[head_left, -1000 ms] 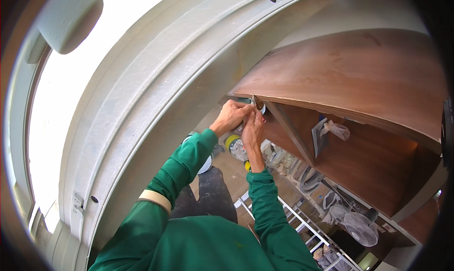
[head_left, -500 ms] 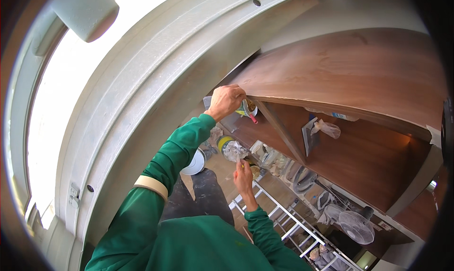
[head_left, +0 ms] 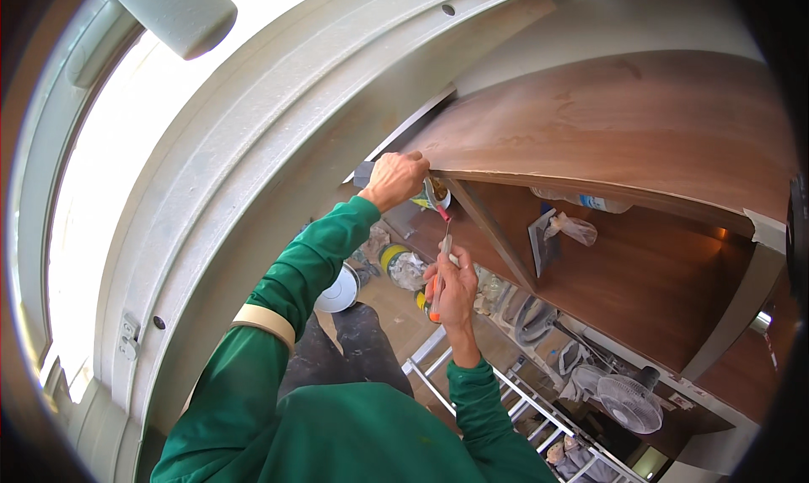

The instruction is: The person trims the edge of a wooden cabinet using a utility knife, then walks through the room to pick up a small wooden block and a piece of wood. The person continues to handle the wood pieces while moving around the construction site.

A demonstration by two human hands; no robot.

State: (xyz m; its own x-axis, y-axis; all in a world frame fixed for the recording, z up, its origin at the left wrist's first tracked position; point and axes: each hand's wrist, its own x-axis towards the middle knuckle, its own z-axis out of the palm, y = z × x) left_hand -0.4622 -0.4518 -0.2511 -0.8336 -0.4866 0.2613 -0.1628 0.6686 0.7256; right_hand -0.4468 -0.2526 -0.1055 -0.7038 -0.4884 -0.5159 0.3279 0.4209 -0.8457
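Observation:
My left hand (head_left: 394, 181) is closed at the left end of a brown wooden cabinet's front edge. A flat grey piece (head_left: 362, 175) sticks out beside its knuckles; whether the fingers hold that piece or the edge is hidden. Lower and to the right, my right hand (head_left: 455, 288) is closed round a slim tool (head_left: 436, 304) with an orange handle end, its thin tip pointing up. Just above that tip is a red handle (head_left: 445, 214), which leans out of a small tub (head_left: 440, 195) near my left hand.
Brown cabinet shelves (head_left: 624, 264) fill the right, holding a plastic bag (head_left: 577, 228) and a bottle (head_left: 597, 202). A window frame (head_left: 194, 188) curves along my left. Far below are a white bucket (head_left: 340, 289), a ladder (head_left: 527, 401), a fan (head_left: 628, 401) and scattered materials.
My right hand has risen toward the red handle and turned, showing the orange-handled tool more plainly. My left hand stays by the cabinet edge. The view has shifted slightly.

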